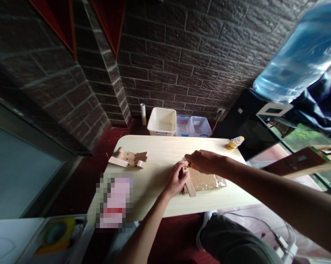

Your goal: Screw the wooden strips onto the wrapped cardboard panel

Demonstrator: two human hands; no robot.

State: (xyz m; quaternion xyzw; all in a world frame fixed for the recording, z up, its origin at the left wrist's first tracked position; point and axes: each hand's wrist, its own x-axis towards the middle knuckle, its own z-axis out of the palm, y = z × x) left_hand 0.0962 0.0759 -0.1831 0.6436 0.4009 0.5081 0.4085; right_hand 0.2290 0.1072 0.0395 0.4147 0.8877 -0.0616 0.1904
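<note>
My left hand (178,179) is closed on a light wooden piece (191,187), steadying it over a flat package (208,180) wrapped in clear plastic. From the right, my right hand (202,161) grips a screwdriver (190,165) with a yellow and black handle. Its tip is hard to make out; it points toward the wooden piece beside my left fingers. Farther left on the table lies a wooden assembly (129,157) with dark holes and angled side pieces.
The pale table (160,146) carries a clear container with a yellow base (235,143) at its back right corner. A blurred pink item (116,198) is at the left. Behind stand a cream bin (162,121) and clear plastic boxes (200,126). A wooden chair (300,161) is at right.
</note>
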